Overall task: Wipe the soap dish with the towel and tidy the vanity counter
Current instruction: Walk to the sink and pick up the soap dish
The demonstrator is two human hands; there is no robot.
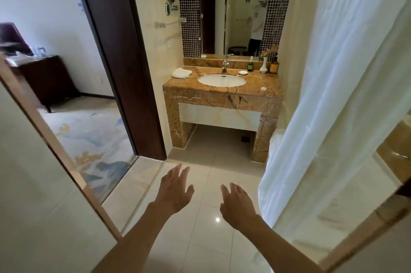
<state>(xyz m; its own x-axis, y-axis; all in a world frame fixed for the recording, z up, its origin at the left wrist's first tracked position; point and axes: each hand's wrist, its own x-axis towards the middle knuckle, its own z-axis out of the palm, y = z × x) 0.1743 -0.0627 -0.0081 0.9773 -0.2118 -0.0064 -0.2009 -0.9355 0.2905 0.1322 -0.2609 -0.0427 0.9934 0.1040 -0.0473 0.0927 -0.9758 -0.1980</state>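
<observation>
Two bare forearms reach forward over the pale tiled floor (206,239), and at their ends the left hand (175,190) and the right hand (238,203) hover side by side with a gap between them, palms down, fingers loosely spread, holding nothing and touching nothing. Both hands are well short of the marble counter (255,91), which stands straight ahead of them across the floor. Taking the white oval sink (222,80) set in that counter as the landmark: the folded white towel (181,73) lies on the counter to the left of the sink, its long axis running roughly from the front left toward the back right corner of its patch. The soap dish (243,72), small, white and round, sits just behind the right end of the sink, near the faucet (225,65), which rises behind the sink's middle. A small white round lid-like piece (263,89) lies to the right of the sink near the counter's front edge. Behind and right of the sink stand a dark bottle (250,65), a white vase (263,65) with flowers and an amber bottle (274,65); any label on them is too small to read. Above the sink hangs a mirror (235,5). A white shower curtain (333,94) hangs to the right of the sink, and a dark wooden door frame (124,61) stands to its left.
</observation>
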